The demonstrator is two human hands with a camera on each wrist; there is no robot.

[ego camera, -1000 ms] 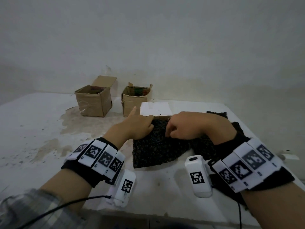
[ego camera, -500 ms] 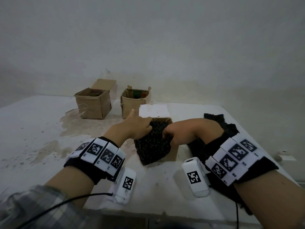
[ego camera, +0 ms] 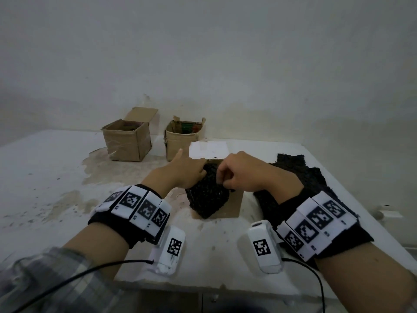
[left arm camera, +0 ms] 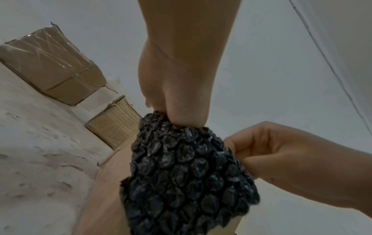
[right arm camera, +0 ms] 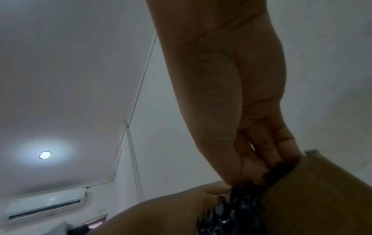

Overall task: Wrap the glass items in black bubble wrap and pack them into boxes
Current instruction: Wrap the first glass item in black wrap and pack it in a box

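Note:
A bundle of black bubble wrap (ego camera: 207,196) hangs against the front wall of an open cardboard box (ego camera: 232,206) in the middle of the table. Whatever it wraps is hidden. My left hand (ego camera: 191,171) grips the bundle's top left with its index finger sticking out. My right hand (ego camera: 228,177) pinches the wrap's top right edge. The left wrist view shows the left hand (left arm camera: 177,109) clutching the top of the bundle (left arm camera: 187,174) and the right hand (left arm camera: 261,152) pinching its side. In the right wrist view, the right hand's fingers (right arm camera: 259,168) pinch the wrap (right arm camera: 231,214) at the box's rim (right arm camera: 322,182).
Two open cardboard boxes (ego camera: 127,141) (ego camera: 181,141) stand at the back by the wall. A white sheet (ego camera: 208,149) lies behind the near box. Spare black bubble wrap sheets (ego camera: 300,175) lie to the right. The table's front edge (ego camera: 203,285) is close to me.
The wrap lay spread wide under both hands a second ago. It is now gathered into a narrow bundle, and the box's front wall shows beside it.

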